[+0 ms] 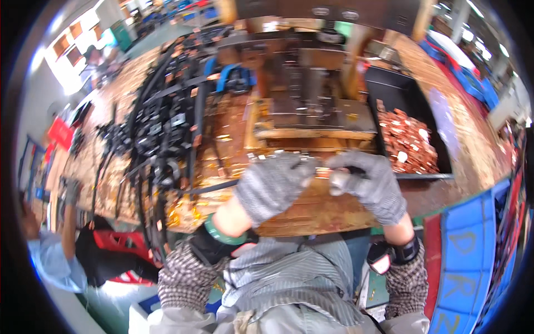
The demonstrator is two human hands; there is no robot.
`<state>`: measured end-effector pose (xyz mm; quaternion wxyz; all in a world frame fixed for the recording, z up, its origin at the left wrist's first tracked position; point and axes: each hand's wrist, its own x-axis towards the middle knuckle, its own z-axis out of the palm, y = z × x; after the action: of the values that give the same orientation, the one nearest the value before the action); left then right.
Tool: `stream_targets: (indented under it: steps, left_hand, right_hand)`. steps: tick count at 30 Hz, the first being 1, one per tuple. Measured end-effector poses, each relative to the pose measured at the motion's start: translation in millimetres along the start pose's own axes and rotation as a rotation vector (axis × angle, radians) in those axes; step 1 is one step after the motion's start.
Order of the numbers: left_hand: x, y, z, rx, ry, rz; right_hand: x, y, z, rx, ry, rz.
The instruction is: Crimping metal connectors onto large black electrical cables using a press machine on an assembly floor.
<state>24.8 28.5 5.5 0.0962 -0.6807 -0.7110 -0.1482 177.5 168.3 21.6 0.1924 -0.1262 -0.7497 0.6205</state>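
My left hand (273, 185), in a grey knit glove, is closed around a strip with a black sleeve (214, 188) that runs out to the left. A bare copper end (322, 172) shows between my two hands, seemingly of the same strip. Close to that end, my right hand (370, 182) in a matching glove has its thumb and forefinger curved and apart. Both hands are over the table's front part, just before a metal press die (317, 114) on a wooden-edged base. Some blur hides the fingertips' exact contact.
Many black-sleeved strips (167, 125) with copper ends lie heaped at left. Right of the press, a black tray (397, 89) holds small copper pieces (409, 142). Yellow film scraps (183, 214) litter the wooden table (317, 218). Blue crates (464, 250) stand at right; another person (53, 253) sits at far left.
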Motion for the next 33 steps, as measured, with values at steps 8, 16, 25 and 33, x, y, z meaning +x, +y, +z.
stream_targets:
  steps: [8, 16, 25, 33]
  left_hand:
    - [-33.6, -20.7, -21.5, -0.019, 0.374, -0.177]
    - [-172.2, -133.4, -50.4, 0.05, 0.295, -1.321]
    - [-145.4, -137.5, -31.2, 0.283, 0.116, -1.298]
    - [-148.7, -125.8, -18.9, 0.009, 0.557, -1.301]
  right_hand:
    - [-15.3, 42.8, -1.3, 0.161, 0.149, 0.143]
    - [-21.8, 62.3, 6.4, 0.225, 0.117, 0.209]
    - [-30.3, 78.3, 11.2, 0.273, 0.165, 0.236]
    - [-41.7, 69.5, 17.4, 0.309, 0.147, 0.228]
